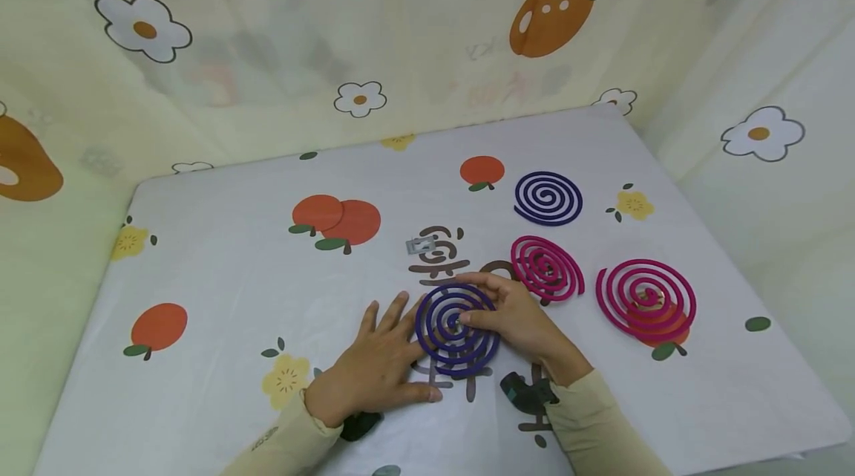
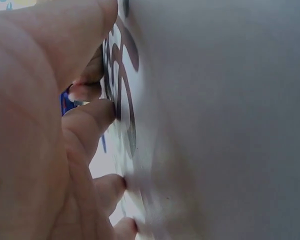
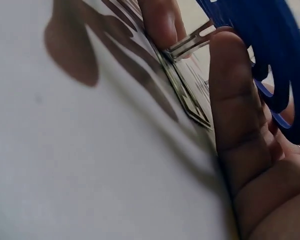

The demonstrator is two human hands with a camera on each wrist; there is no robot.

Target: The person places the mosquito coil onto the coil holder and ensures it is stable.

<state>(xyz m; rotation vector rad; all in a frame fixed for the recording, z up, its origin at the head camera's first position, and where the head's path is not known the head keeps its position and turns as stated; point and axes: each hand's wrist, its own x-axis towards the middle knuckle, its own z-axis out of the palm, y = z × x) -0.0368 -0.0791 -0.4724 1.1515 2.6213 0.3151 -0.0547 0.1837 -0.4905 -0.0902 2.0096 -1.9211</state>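
A dark blue mosquito coil (image 1: 457, 368) is held by its middle and far edge in my right hand (image 1: 517, 316), a little above the table. In the right wrist view the thumb lies by the centre of the coil (image 3: 277, 55), where an upright metal prong (image 3: 190, 44) of a small stand meets it. My left hand (image 1: 370, 376) rests on the cloth with spread fingers, some of them under the coil. One fingertip (image 3: 160, 25) touches the stand's base. The coil partly hides the left fingers and the stand in the head view.
Another small metal stand (image 1: 421, 245) lies beyond the hands. To the right are a second blue coil (image 1: 548, 223), a tilted magenta coil (image 1: 577, 283) and another magenta coil (image 1: 691, 305). Metal shows under the magenta coils' centres. A printed cloth (image 1: 220, 275) covers the table; patterned curtains (image 1: 267, 112) surround it.
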